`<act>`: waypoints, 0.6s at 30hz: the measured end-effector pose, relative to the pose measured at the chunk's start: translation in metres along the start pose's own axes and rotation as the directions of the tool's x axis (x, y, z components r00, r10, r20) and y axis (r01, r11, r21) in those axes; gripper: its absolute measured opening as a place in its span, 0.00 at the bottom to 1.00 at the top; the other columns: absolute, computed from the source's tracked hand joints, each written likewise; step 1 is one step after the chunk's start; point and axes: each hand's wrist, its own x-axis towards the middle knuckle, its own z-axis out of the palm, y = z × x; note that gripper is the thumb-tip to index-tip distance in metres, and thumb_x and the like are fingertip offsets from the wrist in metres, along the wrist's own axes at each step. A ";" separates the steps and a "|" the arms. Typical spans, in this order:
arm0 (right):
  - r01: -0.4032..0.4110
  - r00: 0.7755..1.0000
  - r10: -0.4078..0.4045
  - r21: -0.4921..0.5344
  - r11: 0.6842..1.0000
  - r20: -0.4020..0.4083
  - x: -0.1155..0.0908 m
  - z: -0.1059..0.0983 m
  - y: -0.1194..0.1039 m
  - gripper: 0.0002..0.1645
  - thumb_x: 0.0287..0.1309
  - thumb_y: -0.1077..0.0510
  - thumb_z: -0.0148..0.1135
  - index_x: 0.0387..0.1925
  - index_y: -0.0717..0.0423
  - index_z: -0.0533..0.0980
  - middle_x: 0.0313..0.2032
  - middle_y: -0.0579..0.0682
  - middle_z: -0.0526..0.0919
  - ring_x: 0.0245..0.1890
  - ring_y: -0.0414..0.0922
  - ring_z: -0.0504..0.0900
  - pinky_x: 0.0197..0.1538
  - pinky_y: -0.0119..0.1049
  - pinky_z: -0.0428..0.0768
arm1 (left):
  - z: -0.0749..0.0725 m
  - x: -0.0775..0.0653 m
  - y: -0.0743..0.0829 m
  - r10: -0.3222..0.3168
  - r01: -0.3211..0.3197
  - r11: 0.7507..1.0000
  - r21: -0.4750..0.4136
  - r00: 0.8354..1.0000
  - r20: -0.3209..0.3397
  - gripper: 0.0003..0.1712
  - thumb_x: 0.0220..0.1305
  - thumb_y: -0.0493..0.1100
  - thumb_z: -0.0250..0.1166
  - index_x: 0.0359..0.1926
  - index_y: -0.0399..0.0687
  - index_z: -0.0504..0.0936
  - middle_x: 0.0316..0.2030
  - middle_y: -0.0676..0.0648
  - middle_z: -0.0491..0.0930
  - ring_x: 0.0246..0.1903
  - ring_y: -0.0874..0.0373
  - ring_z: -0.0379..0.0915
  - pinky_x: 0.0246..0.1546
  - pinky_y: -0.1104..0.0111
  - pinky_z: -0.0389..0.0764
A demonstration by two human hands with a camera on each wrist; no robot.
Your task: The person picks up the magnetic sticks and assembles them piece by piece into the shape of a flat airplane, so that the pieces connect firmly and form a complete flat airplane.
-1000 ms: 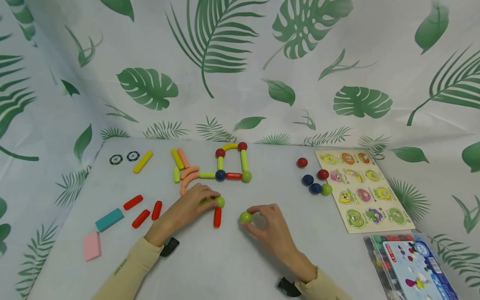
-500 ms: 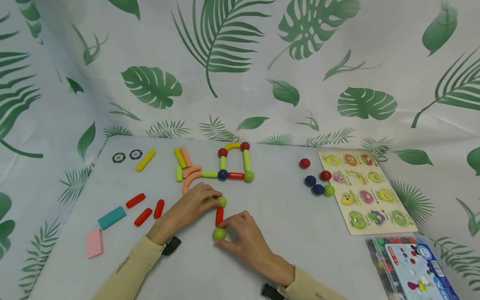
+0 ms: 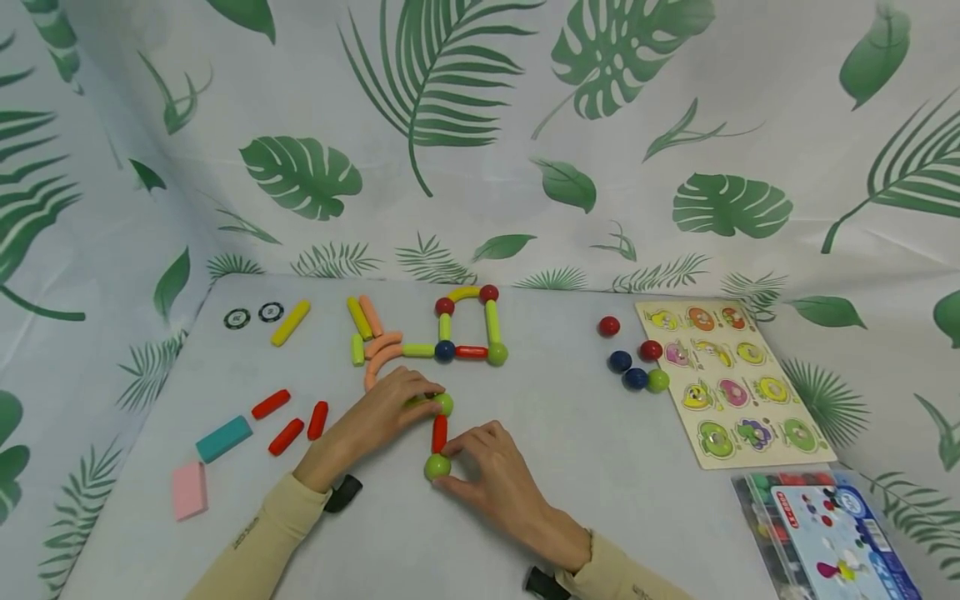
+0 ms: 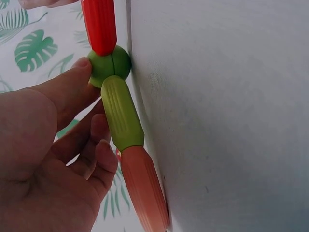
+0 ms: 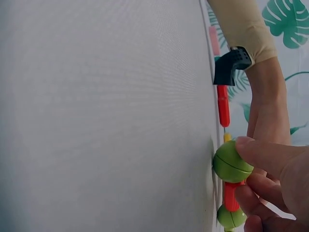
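My left hand (image 3: 386,410) pinches a green ball (image 3: 444,404) between thumb and fingers. In the left wrist view, a red rod (image 4: 100,26) and a yellow-green rod (image 4: 123,113) meet this ball, and an orange curved rod (image 4: 145,188) follows on. My right hand (image 3: 498,487) holds a second green ball (image 3: 437,467) at the near end of the same red rod (image 3: 439,433). The right wrist view has the thumb on that green ball (image 5: 232,162). Beyond, a loop of rods and balls includes a blue ball (image 3: 445,351) and a red rod (image 3: 472,352).
Loose red rods (image 3: 286,437), a teal block (image 3: 224,439) and a pink block (image 3: 189,492) lie left. At right are blue balls (image 3: 619,362), red balls (image 3: 609,326), a fruit-picture board (image 3: 757,450) and a clear box of pieces (image 3: 832,533).
My right hand has carried its green ball left and nearer the body, to the red rod's near end. The left hand has stayed at its ball.
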 end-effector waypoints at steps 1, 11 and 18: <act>-0.002 1.000 0.002 0.001 1.000 0.002 0.000 0.000 0.000 0.22 0.44 0.48 0.83 0.42 0.46 0.84 0.40 0.38 0.86 0.43 0.36 0.72 0.48 0.34 0.74 | 0.000 0.000 0.000 -0.001 0.001 1.000 0.000 1.000 0.000 0.18 0.68 0.49 0.68 0.56 0.50 0.86 0.44 0.56 0.85 0.50 0.60 0.74 0.54 0.61 0.78; -0.026 0.999 0.026 0.009 1.000 0.021 0.002 -0.001 0.001 0.21 0.45 0.48 0.83 0.42 0.45 0.84 0.40 0.38 0.87 0.43 0.35 0.72 0.48 0.34 0.74 | -0.002 -0.001 -0.002 -0.009 0.009 1.000 0.010 1.000 0.001 0.18 0.67 0.48 0.68 0.56 0.52 0.86 0.46 0.56 0.85 0.52 0.59 0.74 0.58 0.60 0.77; -0.019 1.000 0.018 0.014 1.000 0.016 0.002 -0.001 0.002 0.20 0.46 0.49 0.83 0.42 0.46 0.85 0.40 0.38 0.87 0.43 0.36 0.73 0.48 0.34 0.74 | -0.008 -0.001 -0.005 -0.040 0.040 0.999 -0.009 0.999 -0.004 0.18 0.67 0.49 0.68 0.55 0.51 0.86 0.48 0.55 0.85 0.54 0.58 0.75 0.59 0.58 0.77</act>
